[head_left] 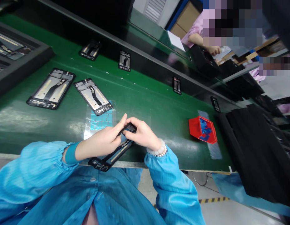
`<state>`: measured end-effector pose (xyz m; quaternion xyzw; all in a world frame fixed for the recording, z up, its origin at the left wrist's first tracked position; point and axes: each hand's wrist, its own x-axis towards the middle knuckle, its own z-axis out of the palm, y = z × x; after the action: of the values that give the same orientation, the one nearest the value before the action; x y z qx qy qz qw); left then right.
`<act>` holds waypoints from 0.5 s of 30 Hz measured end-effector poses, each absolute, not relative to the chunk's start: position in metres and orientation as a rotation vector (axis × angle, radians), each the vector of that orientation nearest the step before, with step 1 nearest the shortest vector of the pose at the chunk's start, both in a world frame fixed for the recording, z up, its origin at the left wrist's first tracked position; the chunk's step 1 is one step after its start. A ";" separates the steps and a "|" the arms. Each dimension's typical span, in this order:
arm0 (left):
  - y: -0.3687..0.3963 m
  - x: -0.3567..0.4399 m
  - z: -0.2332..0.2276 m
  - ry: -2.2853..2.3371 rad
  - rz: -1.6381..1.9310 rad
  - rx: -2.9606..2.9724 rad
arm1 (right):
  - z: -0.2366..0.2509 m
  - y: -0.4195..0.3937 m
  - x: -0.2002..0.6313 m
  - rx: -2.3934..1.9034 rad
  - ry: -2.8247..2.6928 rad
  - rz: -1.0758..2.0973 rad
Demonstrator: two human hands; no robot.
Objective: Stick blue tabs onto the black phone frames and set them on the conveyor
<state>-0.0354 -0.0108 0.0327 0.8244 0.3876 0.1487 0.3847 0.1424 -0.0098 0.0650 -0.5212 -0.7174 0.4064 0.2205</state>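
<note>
Black and slim, the phone frame (pixel 109 157) is lying at the near edge of the green surface (pixel 145 103), its near end poking just past the edge toward the person's blue smock. Its long axis is running diagonally, from the near left up toward the far right, and its open inner side is facing up. The left hand (pixel 105 140) is resting over the middle of the frame, fingers stretched along it and steadying it. The right hand (pixel 141 134), a bead bracelet (pixel 160 151) at the wrist, is closing its fingertips narrowly on the frame's far end, pinching or pressing some small part there; what that part is cannot be made out.

Judging by the layout, this frame is mid-work. Two similar frames (pixel 51 88) are lying face-up just beyond a sheet of small blue pads (pixel 101 120), and several more are sitting further along the belt. A red bin (pixel 202 129) holding blue pieces is standing well apart to the right.
</note>
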 end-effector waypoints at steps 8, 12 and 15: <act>-0.011 -0.036 0.030 1.018 0.397 2.083 | 0.060 -0.016 0.135 -1.534 -1.933 1.092; -0.010 -0.036 0.029 1.030 0.321 2.068 | 0.057 -0.016 0.135 -1.537 -1.924 1.084; -0.009 -0.036 0.028 1.030 0.303 2.053 | 0.054 -0.014 0.136 -1.526 -1.918 1.129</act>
<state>-0.0356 -0.0091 0.0280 0.8119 0.4075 0.1196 0.4007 0.1365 -0.0141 0.0541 -0.5516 -0.6933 0.4083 0.2199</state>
